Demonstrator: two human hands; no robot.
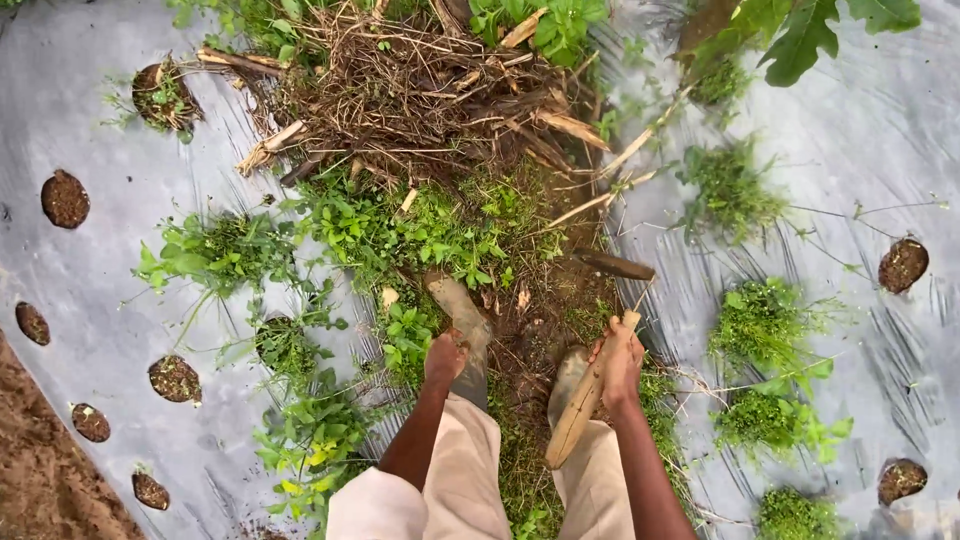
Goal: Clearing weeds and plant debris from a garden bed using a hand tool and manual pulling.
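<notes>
— Silver plastic mulch sheet point(120, 250) covers both beds, with round planting holes point(65, 199) cut in it so soil shows; weeds crowd the furrow between

— And that brown heap?

— Dry stalk pile point(420, 90), lying ahead of my boots point(465, 330)

— Hands?

— My right hand point(620, 365) is wrapped around a wooden stick point(585, 400), angled down beside my leg; my left hand point(445, 358) hangs curled, holding nothing I can see

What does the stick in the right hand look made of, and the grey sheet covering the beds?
The stick in the right hand looks like bare, pale wood: dull, rough, grain-streaked. The grey sheet is probably thin plastic mulch film: glossy, wrinkled, with round holes showing soil. The left hand hangs closed, seemingly empty.
</notes>
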